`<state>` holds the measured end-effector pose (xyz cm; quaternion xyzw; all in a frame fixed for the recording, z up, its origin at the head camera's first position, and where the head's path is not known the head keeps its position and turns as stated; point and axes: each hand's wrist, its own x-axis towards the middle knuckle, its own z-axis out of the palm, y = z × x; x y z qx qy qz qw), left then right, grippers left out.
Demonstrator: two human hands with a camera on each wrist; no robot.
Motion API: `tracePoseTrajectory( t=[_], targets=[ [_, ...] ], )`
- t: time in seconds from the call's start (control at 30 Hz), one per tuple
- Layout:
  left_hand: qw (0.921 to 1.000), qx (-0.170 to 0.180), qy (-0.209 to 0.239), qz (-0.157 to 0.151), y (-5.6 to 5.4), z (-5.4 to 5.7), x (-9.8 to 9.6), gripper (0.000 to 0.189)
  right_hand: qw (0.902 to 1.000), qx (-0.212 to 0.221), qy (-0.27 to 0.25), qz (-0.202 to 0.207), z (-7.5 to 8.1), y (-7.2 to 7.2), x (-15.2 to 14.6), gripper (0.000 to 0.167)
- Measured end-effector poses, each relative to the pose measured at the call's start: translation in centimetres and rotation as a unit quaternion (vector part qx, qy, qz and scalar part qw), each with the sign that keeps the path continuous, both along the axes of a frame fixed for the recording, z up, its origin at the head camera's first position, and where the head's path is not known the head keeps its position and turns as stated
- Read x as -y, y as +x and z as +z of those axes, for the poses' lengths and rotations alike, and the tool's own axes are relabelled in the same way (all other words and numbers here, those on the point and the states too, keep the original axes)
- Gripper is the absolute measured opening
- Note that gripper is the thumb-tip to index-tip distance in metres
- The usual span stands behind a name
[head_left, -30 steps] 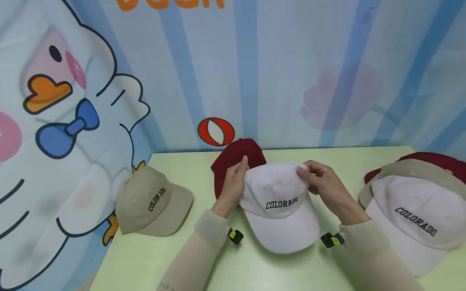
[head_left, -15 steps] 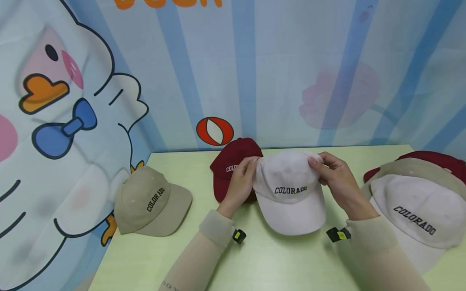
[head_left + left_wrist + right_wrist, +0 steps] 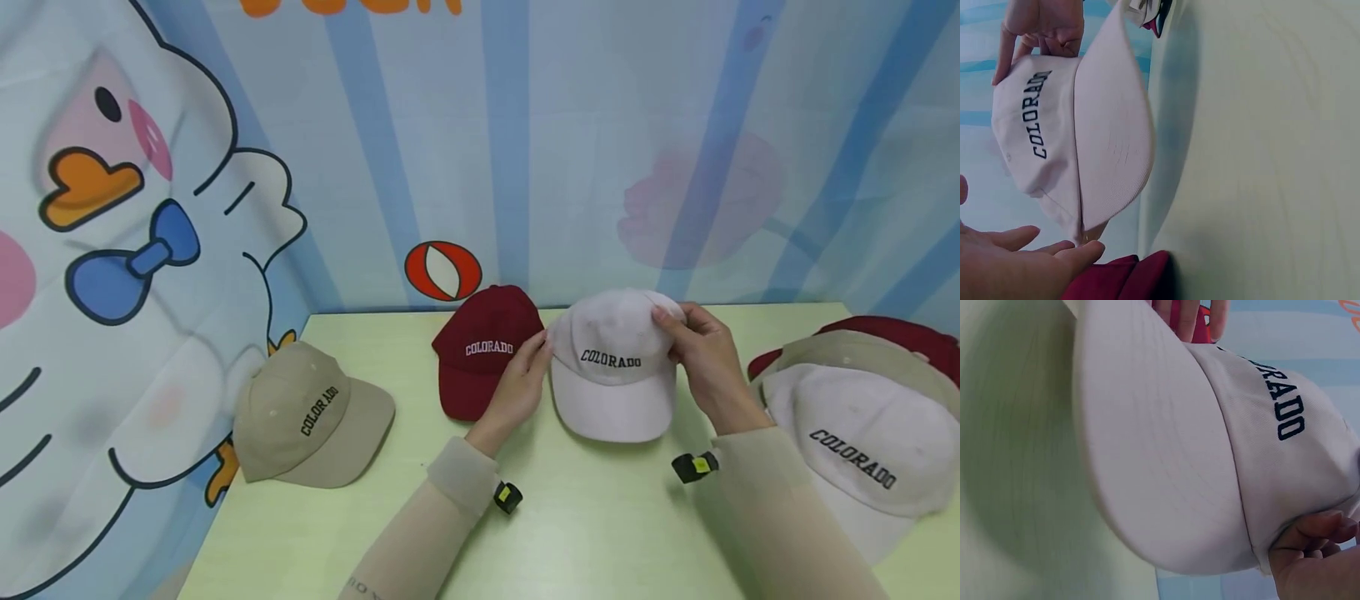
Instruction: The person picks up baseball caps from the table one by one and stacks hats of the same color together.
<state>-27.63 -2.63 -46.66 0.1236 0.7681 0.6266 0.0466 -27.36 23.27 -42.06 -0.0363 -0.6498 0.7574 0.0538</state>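
The right hand (image 3: 708, 362) pinches 1 side of the white cap (image 3: 611, 387); the left hand (image 3: 517, 387) is at the other side, fingers nearly straight, and I cannot tell if they touch it. I think the pinch should be light, so the cap does not crease, and the left hand should avoid pushing the red cap (image 3: 476, 379) just beside it. Under the grip is a pale green table (image 3: 585, 525), with a beige cap (image 3: 315, 429) farther left and a pile of 3 caps (image 3: 862, 425) to the right. Behind is a blue printed sheet (image 3: 570, 150).

Both sleeves (image 3: 420, 533) are beige and cuffed, with black wrist cameras (image 3: 508, 498) marked yellow.
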Motion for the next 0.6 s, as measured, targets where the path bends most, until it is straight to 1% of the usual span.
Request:
tracePoseTrajectory(
  t=[0.1, 0.23, 0.37, 0.53, 0.6],
  targets=[
    [0.9996, 0.024, -0.015, -0.005, 0.0, -0.4, -0.5, 0.060, 0.9996, 0.023, -0.006, -0.012, -0.2, -0.9, -0.1, 0.022],
    [0.9982, 0.044, -0.037, -0.021, -0.1, -1.2, -1.2, 0.063, 0.9984, 0.053, -0.003, -0.019, -0.5, -2.2, -0.4, 0.025],
    [0.9965, 0.064, -0.041, -0.034, 0.0, -1.7, -1.8, 0.064, 0.9964, 0.083, 0.006, -0.019, -0.9, -3.3, -0.6, 0.030],
    [0.9955, 0.086, -0.030, -0.025, 0.1, -1.9, -2.3, 0.065, 0.9938, 0.106, 0.027, -0.022, -1.5, -4.4, -0.7, 0.031],
    [0.9951, 0.094, -0.024, -0.021, 0.0, -1.9, -2.4, 0.066, 0.9927, 0.110, 0.044, -0.023, -1.7, -4.8, -0.7, 0.030]
  ],
)
